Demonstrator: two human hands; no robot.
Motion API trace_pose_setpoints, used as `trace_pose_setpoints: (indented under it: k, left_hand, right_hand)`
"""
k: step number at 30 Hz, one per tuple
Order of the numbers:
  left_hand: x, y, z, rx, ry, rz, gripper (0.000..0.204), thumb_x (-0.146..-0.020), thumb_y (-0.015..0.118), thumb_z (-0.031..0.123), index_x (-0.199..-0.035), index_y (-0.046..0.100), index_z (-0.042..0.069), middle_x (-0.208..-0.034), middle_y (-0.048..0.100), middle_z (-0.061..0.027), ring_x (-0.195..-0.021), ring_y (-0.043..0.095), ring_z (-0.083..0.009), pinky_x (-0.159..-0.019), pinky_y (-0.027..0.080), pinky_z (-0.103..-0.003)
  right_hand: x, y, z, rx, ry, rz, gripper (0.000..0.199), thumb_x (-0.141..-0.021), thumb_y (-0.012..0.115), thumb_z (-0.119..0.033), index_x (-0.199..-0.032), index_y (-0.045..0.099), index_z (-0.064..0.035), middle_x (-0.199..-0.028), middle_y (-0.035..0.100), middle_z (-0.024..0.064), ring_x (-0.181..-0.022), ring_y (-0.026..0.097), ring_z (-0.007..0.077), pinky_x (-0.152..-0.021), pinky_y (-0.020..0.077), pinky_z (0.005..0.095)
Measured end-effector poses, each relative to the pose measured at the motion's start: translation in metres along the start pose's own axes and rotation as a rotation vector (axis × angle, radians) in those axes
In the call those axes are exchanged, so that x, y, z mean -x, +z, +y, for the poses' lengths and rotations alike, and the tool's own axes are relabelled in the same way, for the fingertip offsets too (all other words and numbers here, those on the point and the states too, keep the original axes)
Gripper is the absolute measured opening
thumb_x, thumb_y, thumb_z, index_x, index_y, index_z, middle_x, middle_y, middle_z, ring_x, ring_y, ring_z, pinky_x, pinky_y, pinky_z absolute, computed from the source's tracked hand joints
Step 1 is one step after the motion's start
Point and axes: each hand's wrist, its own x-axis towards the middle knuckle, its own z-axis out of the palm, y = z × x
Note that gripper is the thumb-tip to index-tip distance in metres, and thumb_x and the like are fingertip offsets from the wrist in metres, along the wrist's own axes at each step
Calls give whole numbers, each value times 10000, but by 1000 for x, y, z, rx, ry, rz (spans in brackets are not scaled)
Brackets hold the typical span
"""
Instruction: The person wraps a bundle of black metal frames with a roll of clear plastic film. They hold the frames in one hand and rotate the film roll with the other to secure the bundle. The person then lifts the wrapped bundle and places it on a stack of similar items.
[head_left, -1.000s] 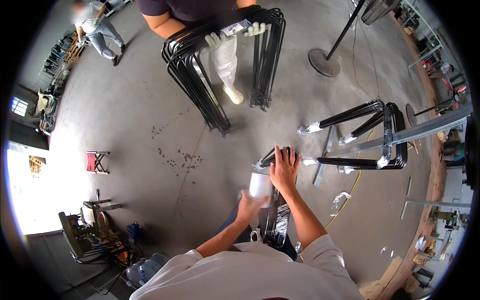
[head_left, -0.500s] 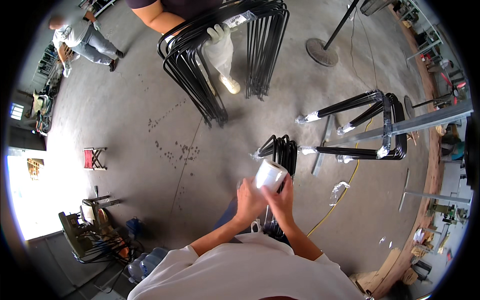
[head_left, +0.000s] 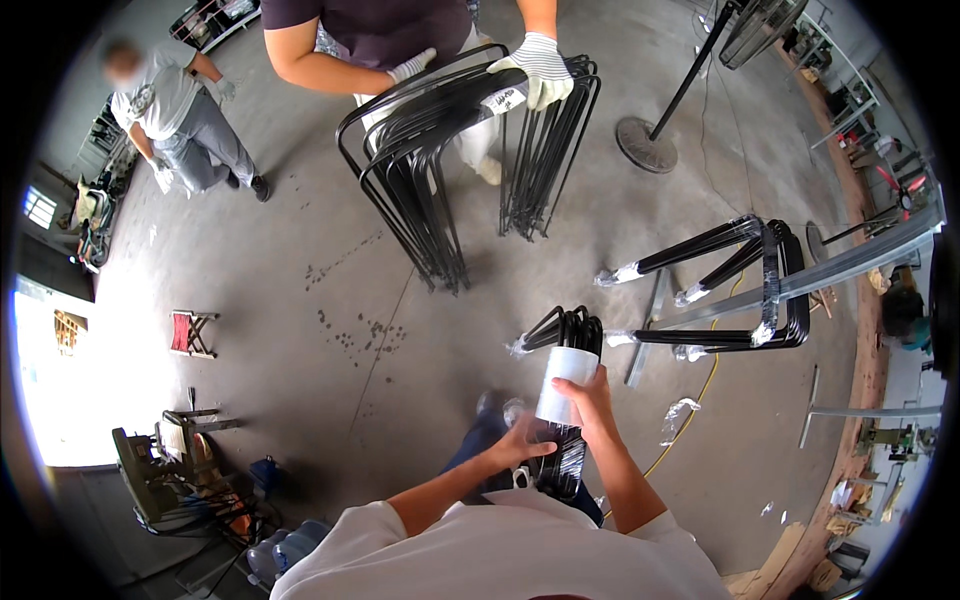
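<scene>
Between both hands' fingers (head_left: 590, 385), white roll (head_left: 565, 385) against black frame bundle (head_left: 568, 335).

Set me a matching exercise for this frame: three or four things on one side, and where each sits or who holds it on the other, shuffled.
Things:
1. white roll
2. fan stand base
3. small red stool
4. wrapped frame bundle

Places:
A. on the floor at far left
B. in the right hand
C. lying on the floor at right
D. on the floor beside the gloved co-worker's frames

Pairs: 1-B, 2-D, 3-A, 4-C
</scene>
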Motion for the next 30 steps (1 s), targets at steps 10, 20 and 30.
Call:
trace_pose_setpoints:
  k: [10,20,30]
  left_hand:
    - [-49,28,-39,899,-299,-344,504,-655,566,251,-1052,491,-50,-897,573,-155,-827,571,-282,-797,437,-357]
    - [-46,28,-27,961,-314,-304,535,-616,547,257,-1073,453,-4,-887,513,-113,-823,511,-246,-797,416,-356]
    - [-34,22,-28,971,-352,-283,584,-625,518,250,-1131,438,-30,-916,528,-128,-844,523,-267,-815,412,-355]
  right_hand:
    - [-17,-9,-12,129,26,-66,620,-549,746,-62,-1061,410,34,-927,563,170,-788,597,267,-646,508,384]
    - [-22,-41,-64,246,124,-124,716,-516,767,-165,-1104,422,56,-967,558,158,-884,562,241,-770,440,325]
    - [-119,-100,55,-27,332,-394,428,-597,695,-115,-954,527,50,-787,604,137,-659,609,255,-604,504,382]
